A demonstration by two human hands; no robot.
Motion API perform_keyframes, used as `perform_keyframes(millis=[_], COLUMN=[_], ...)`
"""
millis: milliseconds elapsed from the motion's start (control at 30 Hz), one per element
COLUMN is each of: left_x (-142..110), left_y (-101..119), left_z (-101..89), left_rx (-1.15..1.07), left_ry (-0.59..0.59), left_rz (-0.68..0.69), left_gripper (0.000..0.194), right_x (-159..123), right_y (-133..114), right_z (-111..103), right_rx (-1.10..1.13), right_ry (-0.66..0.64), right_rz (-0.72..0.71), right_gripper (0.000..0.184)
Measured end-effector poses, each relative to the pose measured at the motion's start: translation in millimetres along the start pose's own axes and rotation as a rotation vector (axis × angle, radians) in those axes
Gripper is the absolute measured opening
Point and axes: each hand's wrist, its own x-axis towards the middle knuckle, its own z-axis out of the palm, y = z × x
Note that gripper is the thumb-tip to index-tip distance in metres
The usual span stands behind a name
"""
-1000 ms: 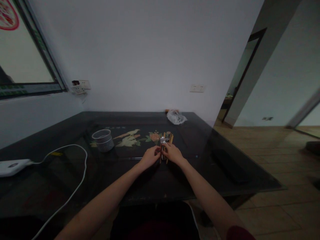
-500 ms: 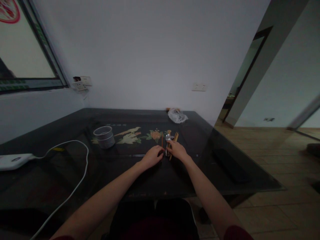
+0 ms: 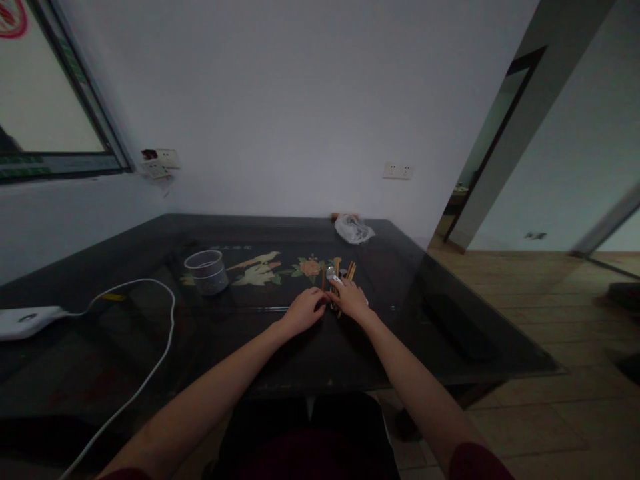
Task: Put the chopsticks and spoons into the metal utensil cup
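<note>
At the middle of the black table (image 3: 250, 227), my left hand (image 3: 305, 310) is closed at its fingertips around a reddish-brown chopstick (image 3: 323, 275), which points away from me. Right beside it, my right hand (image 3: 353, 299) lies over several tan chopsticks (image 3: 351, 269) and a metal spoon (image 3: 331, 271), its fingers curled on them. The spoon's bowl and the far ends of the chopsticks show beyond my knuckles. My fingers hide the middle parts. The fingertips of both hands are close together. A clear plastic cup-like container (image 3: 210, 279) stands upright to the left, apart from both hands.
A crumpled plastic bag (image 3: 353, 229) lies at the back near the wall. On the left are a white box-shaped device (image 3: 30, 322) and its white cable (image 3: 173, 320), curving to the front. A dark flat object (image 3: 463, 327) rests on the right. A flower-and-bird picture decorates the tabletop.
The reddish-brown chopstick was beside the bundle, then moved apart to the left in my left hand. Now my hands are close together again. The view has shifted slightly.
</note>
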Motion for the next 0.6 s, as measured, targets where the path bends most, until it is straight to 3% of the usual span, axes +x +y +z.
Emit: perform_keyframes(millis=[333,600], left_x=[-0.6,-0.4], left_y=[-0.6,-5.8], left_z=[0.1,2.6], left_rx=[0.067,0.087], left_ry=[-0.003,-0.004], left_rz=[-0.041,-0.034], left_gripper=[0.022,0.023], right_x=[-2.6,-6.2], right_y=[-3.0,-7.3], right_z=[0.2,-9.8], right_rx=[0.017,0.001], right_ry=[0.024,0.057], right_rz=[0.034,0.063], right_gripper=[0.050,0.037])
